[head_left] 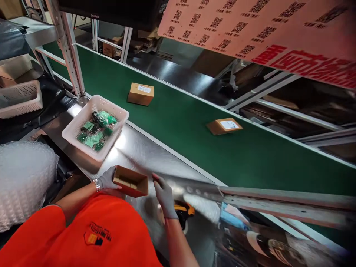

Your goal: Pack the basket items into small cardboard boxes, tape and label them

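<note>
An open cardboard box (130,190) sat in the left hand (107,180), whose fingers grasped its left end. The right hand (164,196) was just beyond its other end; whether its fingers pinched anything, I couldn't tell. Beyond the left fingers stood a white basket (80,149) of green packets (93,139); farther out, a conveyor (178,118).

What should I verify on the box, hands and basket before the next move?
1. Left hand gripping the cardboard box: ok.
2. Box open at the top: ok, its inside shows.
3. Box contents identifiable: cannot tell, the inside is shadowed.
4. Right hand apart from the box: ok, a gap shows.
5. White basket stocked: ok, green packets lie inside.
6. Yellow-and-black tool fully visible: not ok, the right arm partly covers it.
</note>
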The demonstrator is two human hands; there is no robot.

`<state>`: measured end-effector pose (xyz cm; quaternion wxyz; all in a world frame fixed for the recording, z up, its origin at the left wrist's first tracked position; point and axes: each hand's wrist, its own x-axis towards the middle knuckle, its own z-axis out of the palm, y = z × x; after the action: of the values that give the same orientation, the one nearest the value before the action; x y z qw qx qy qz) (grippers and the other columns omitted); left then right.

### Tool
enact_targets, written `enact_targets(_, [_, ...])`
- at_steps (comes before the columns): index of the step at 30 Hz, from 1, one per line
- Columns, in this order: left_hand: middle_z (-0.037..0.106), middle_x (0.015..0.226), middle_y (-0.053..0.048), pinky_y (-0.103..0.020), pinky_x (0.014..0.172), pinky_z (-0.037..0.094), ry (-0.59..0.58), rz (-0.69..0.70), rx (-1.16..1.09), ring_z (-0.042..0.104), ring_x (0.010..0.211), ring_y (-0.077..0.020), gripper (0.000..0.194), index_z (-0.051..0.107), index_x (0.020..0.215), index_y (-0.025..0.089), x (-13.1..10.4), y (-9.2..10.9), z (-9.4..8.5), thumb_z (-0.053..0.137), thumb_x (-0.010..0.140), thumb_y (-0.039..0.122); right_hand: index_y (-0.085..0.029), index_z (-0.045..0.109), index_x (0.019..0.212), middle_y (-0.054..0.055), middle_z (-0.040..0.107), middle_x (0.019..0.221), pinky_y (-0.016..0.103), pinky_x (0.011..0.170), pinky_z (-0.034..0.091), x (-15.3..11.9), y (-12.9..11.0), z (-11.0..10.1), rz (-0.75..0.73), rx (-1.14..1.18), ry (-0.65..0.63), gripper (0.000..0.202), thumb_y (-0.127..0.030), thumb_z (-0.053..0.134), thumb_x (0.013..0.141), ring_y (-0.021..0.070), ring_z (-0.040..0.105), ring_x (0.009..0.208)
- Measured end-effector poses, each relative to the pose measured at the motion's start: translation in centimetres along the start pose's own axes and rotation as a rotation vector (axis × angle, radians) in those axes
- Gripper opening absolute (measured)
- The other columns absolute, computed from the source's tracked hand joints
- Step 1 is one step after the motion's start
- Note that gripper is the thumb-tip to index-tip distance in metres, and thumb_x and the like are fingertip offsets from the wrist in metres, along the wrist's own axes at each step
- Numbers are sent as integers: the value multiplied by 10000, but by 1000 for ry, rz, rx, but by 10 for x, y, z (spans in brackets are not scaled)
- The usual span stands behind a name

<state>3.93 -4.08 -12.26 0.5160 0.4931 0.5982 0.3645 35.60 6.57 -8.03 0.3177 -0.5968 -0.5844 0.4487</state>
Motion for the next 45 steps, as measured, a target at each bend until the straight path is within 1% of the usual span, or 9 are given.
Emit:
enact_targets(7, [674, 1540, -173, -606, 1286, 510, 180, 25, 129, 659, 1445, -455, 1130, 521, 1615, 265, -4, -16, -17, 991, 592, 375, -230, 823, 1311, 150, 807, 1426, 527, 1226, 574, 72, -108, 90, -489, -106, -277, 387, -419, 699, 996, 308, 745, 1357])
enact_targets(13, [683, 1556, -192, -626, 1252, 547, 275, -58, 227, 669, 1454, -477, 1059, 517, 1631, 248, -6, -30, -18, 949, 684, 440, -214, 725, 1472, 159, 735, 1537, 528, 1276, 538, 138, -160, 170, -748, -246, -455, 477, -297, 645, 1009, 305, 681, 1454])
enact_targets(19, [696, 1413, -177, -574, 1173, 608, 446, -149, 203, 720, 1341, -415, 892, 600, 1467, 189, -35, -38, -40, 967, 666, 330, -180, 616, 1631, 209, 613, 1672, 566, 1298, 492, 217, -206, 248, -630, -627, -518, 663, -328, 699, 990, 388, 621, 1520])
enact_targets(23, [691, 1386, -154, -558, 1179, 597, 517, -184, 131, 719, 1308, -389, 890, 583, 1416, 199, -52, -46, -66, 974, 617, 225, -181, 317, 1832, 263, 283, 1878, 547, 1350, 411, 248, -232, 309, -468, -860, -622, 1197, -457, 938, 848, 449, 365, 1715])
enact_targets(26, [691, 1388, -154, -566, 1163, 601, 511, -193, 103, 725, 1286, -394, 884, 578, 1417, 204, -54, -47, -74, 962, 621, 205, -201, 167, 1872, 299, 231, 1882, 556, 1328, 415, 257, -236, 341, -368, -964, -784, 1517, -468, 1070, 683, 505, 331, 1717])
enact_targets(30, [685, 1432, -140, -560, 1163, 607, 483, -185, 96, 720, 1303, -388, 880, 597, 1433, 252, -50, -45, -74, 962, 634, 221, -255, 187, 1873, 295, 162, 1896, 621, 1335, 368, 247, -219, 345, -429, -1077, -905, 1651, -390, 1147, 537, 578, 201, 1735])
enact_targets(33, [685, 1450, -153, -567, 1194, 588, 452, -195, 162, 704, 1334, -402, 844, 617, 1417, 235, -43, -44, -74, 954, 643, 251, -288, 324, 1840, 262, 85, 1911, 627, 1314, 399, 233, -206, 327, -482, -1127, -867, 1474, -413, 1126, 610, 589, 202, 1721])
enact_targets(39, [736, 1361, -139, -505, 1132, 610, 304, -217, 301, 729, 1285, -393, 745, 675, 1355, 237, -23, -37, -80, 973, 681, 341, -244, 681, 1605, 195, 529, 1687, 371, 1132, 529, 213, -192, 291, -530, -1065, -768, 725, -123, 835, 907, 341, 667, 1333])
enact_targets(45, [698, 1434, -198, -537, 1153, 598, 274, -165, 330, 718, 1306, -426, 808, 644, 1397, 165, -10, -31, -83, 979, 680, 324, -171, 844, 1286, 136, 787, 1302, 333, 1039, 568, 209, -196, 271, -506, -965, -653, 503, -4, 686, 839, 261, 735, 1119])
